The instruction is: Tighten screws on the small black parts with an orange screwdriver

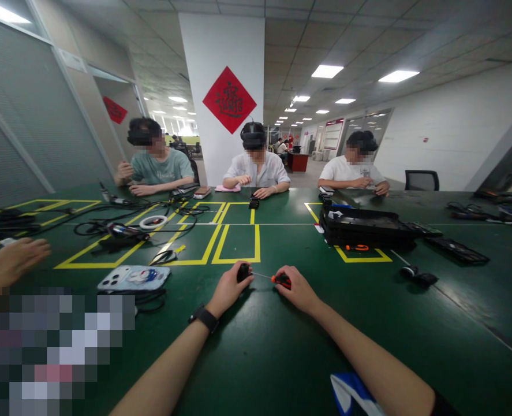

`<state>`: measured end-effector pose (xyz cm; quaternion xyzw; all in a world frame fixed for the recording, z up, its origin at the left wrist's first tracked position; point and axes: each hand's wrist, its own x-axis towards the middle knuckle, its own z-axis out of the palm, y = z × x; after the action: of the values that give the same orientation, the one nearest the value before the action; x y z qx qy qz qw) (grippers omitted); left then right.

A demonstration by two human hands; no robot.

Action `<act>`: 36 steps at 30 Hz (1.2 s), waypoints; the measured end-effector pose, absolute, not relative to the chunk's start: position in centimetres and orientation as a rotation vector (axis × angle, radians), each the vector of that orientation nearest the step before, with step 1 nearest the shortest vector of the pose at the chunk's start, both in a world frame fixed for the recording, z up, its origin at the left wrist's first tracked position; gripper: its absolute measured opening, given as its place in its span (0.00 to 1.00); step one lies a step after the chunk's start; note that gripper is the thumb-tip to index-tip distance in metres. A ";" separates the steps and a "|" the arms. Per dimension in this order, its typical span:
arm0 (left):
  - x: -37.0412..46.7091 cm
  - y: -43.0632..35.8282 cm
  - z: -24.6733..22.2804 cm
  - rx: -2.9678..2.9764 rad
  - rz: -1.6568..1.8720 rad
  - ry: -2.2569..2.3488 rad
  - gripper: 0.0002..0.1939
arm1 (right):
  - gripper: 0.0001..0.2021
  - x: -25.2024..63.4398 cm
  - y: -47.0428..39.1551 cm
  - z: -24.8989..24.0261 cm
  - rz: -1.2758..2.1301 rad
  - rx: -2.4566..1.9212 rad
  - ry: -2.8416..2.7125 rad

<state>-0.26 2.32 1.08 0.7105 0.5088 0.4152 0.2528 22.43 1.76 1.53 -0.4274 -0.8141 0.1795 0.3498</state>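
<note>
Over the green table (256, 358), my right hand (298, 289) is closed round the black and orange handle of a screwdriver (262, 275). Its thin metal shaft points left, toward my left hand (230, 289). Between the fingers of that hand is a small black part (242, 271), mostly covered by them. The shaft's tip reaches this part or stops very close to it; I cannot tell whether they touch. A dark band (206, 318) circles my left wrist.
A phone (133, 278) lies left of my hands, near a co-worker's hand (15, 257). Cables and yellow tape outlines cover the left. Stacked black trays (363, 225), orange-handled tool (357, 248) and black device (418, 275) are at right. Three people sit opposite.
</note>
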 end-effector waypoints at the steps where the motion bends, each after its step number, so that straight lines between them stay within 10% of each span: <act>1: -0.3 2.3 1.1 1.936 1.127 1.386 0.17 | 0.09 22.4 1.8 1.5 0.460 -1.117 -2.100; 36: -0.2 2.3 1.0 1.968 1.132 1.420 0.15 | 0.06 22.4 2.0 1.3 0.438 -1.108 -2.099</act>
<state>-0.24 2.34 0.98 0.7152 0.5160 0.4114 0.2300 22.39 1.99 1.34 -0.4291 -0.8126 0.1695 0.3562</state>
